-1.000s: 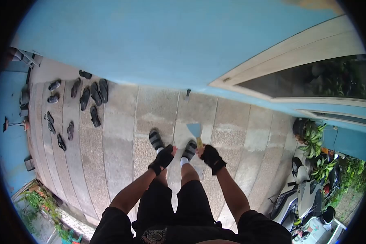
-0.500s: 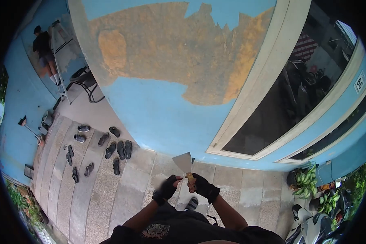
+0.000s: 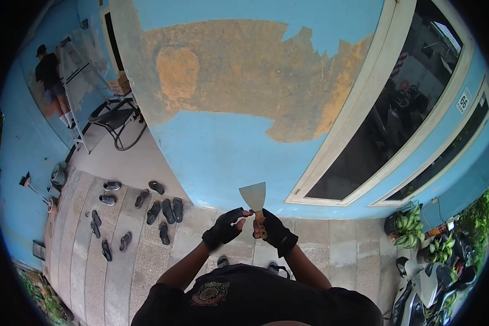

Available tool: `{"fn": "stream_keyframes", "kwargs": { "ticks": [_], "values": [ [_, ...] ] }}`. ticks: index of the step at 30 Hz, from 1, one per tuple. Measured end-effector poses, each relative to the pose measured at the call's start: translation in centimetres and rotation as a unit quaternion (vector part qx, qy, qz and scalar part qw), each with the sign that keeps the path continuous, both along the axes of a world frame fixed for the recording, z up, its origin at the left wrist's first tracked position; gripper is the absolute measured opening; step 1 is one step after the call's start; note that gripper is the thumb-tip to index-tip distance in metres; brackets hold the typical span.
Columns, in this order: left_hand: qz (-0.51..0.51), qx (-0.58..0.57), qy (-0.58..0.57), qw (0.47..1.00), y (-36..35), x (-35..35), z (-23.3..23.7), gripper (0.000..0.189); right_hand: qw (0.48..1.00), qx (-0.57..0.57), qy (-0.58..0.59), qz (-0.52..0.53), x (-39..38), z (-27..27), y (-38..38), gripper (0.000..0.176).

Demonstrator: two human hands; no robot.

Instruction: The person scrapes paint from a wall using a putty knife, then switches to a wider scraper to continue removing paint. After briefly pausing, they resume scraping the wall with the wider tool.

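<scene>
The right hand (image 3: 275, 233), in a black fingerless glove, is closed around the handle (image 3: 260, 221) of a scraper (image 3: 254, 196), which stands in front of the chest, near the middle of the view. The left hand (image 3: 225, 228), gloved alike, comes in from 8 o'clock with its fingers bent toward the scraper's neck; whether they pinch it or only lie beside it, I cannot tell. No lettering can be made out on the tool. Its long axis runs nearly 6 to 12 o'clock, tipped slightly toward 11, with the handle below and the broad blade edge uppermost, pointing toward the blue wall (image 3: 217, 152). At 7 o'clock, the black shirt (image 3: 288, 296) bears a round emblem (image 3: 210, 294) whose wording is too small to read. Toward 12, the wall shows a bare brown patch (image 3: 239, 76) with jagged edges. At 2 o'clock, past a framed window (image 3: 358, 146), a white plate (image 3: 463, 100) reads "66". Leafy plants (image 3: 410, 225) stand at 3, a motorcycle (image 3: 426, 285) at 4. Sandals (image 3: 153, 212) lie around 9; at 10, another person (image 3: 50, 76) is at a stepladder (image 3: 73, 103).
</scene>
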State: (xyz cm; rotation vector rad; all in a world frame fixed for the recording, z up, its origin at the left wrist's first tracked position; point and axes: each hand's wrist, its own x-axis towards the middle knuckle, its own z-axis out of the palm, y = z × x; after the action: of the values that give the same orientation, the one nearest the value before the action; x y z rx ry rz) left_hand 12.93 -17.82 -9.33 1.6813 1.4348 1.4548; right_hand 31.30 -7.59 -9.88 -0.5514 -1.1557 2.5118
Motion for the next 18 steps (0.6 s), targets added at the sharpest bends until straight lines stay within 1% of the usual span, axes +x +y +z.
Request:
{"fn": "stream_keyframes", "kwargs": {
  "ticks": [1,3,4,5,7,9,10,11,12,13,15,16,18],
  "values": [
    [-0.009,-0.002,0.001,1.0,-0.2,-1.0,0.5,0.026,1.0,-0.01,0.011,-0.004,-1.0,-0.1,-0.6,0.034],
    [-0.044,0.026,0.089,0.995,-0.4,-3.2,1.0,0.027,1.0,-0.009,0.003,-0.019,-2.6,0.0,-2.1,0.033],
    [-0.059,0.049,0.074,0.994,-0.3,-3.9,0.6,0.029,0.999,0.009,-0.01,-0.04,-3.2,0.1,-2.7,0.031],
    [-0.066,0.048,0.073,0.994,-0.2,-4.5,0.5,0.029,0.998,0.024,-0.024,-0.06,-3.7,0.1,-3.3,0.029],
    [-0.108,0.059,0.091,0.988,-0.1,-5.5,1.5,0.029,0.997,0.027,-0.013,-0.077,-4.0,-0.4,-4.0,0.027],
    [-0.127,0.043,0.079,0.988,0.1,-6.4,2.3,0.028,0.989,0.078,-0.032,-0.119,-4.0,-0.4,-3.6,0.021],
    [-0.142,0.054,0.111,0.982,0.4,-6.9,2.5,0.034,0.986,0.076,-0.048,-0.142,-4.0,0.2,-3.4,0.018],
    [-0.157,0.067,0.141,0.975,0.9,-7.2,2.7,0.04,0.979,0.098,-0.1,-0.151,-3.8,1.0,-3.0,0.014],
    [-0.162,0.142,0.146,0.965,1.5,-7.3,2.9,0.058,0.973,0.124,-0.109,-0.164,-3.8,1.0,-2.4,0.014],
    [-0.167,0.142,0.146,0.965,1.9,-7.5,3.2,0.058,0.965,0.151,-0.118,-0.177,-3.7,1.1,-1.7,0.014],
    [-0.167,0.13,0.189,0.959,3.2,-7.7,3.7,0.07,0.962,0.159,-0.122,-0.187,-3.4,1.7,-0.5,0.014],
    [-0.17,0.131,0.189,0.958,3.9,-7.6,3.8,0.07,0.959,0.167,-0.127,-0.193,-3.3,2.2,0.1,0.015],
    [-0.165,0.138,0.153,0.965,5.4,-6.9,4.2,0.06,0.96,0.158,-0.117,-0.199,-3.3,3.5,1.1,0.017]
  ]
}}
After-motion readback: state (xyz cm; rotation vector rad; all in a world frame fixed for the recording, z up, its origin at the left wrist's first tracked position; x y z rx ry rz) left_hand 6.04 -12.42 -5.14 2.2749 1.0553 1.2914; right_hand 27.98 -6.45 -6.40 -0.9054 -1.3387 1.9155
